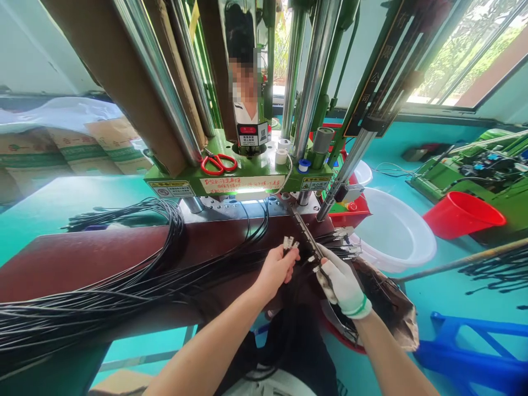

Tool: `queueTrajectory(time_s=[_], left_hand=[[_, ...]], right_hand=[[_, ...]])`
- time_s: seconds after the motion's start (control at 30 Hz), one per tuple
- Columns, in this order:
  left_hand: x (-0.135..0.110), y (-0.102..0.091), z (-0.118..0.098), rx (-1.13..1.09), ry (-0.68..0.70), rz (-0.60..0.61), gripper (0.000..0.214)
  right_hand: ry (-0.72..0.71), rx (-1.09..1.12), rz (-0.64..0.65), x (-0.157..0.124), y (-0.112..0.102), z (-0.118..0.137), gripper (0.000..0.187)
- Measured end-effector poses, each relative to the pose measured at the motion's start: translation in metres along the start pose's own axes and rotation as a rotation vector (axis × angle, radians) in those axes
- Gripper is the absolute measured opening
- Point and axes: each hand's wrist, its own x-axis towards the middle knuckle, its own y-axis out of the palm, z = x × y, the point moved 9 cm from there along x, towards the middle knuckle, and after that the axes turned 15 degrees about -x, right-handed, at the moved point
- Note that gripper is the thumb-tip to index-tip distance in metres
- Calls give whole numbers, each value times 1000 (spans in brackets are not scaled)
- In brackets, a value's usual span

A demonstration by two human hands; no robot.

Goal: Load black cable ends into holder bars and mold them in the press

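My left hand (279,266) is bare and closed around several black cables, whose silvery cable plugs (291,243) stick up past the fingertips. My right hand (344,283), in a white glove with a green cuff edge, grips the near end of a long, narrow dark metal bar (305,231) with small slots along it. The bar slants away toward the press bed (223,209). Close to the gloved fingers lie small metal plugs, and I cannot make out whether they are seated in the bar. More black cables (165,275) run in a bundle across the brown table, partly behind my left hand.
The green press (264,170) stands ahead, red-handled scissors (218,163) on its plate. Coiled cables (140,212) lie left on the brown table (45,258). At right are a white tub (396,228), a red bucket (462,214) and a blue stool (474,346). A person is partly visible behind the press.
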Motion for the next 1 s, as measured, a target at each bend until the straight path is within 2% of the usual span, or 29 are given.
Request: queueTrajectory(time_s=[0.17,0.4,0.53,0.63,0.73,0.83,0.93,1.0], left_hand=[[3,7,10,92,-86,-2,32],[2,8,12,52,-152,31,31],[1,8,14,49,-171,47,30],[1,7,12,93,-135,41,31],[1,4,4,116,-4,17,32],[0,-7,-6,12,148,-91,30],[-2,-11,-7,-113,201,-138,31],[-3,-10,-6,-117,197,-136,33]], right_hand=[[2,-21,14,-1,2,3,56],[6,-71,41,-1,4,7,60],[-47,-64,53,0,8,7,61],[-78,-33,39,1,10,8,62],[-22,-38,13,0,7,5,66],[14,-39,-17,-1,0,5,68],[8,-44,-1,-1,-1,4,68],[0,-67,25,-1,1,3,67]])
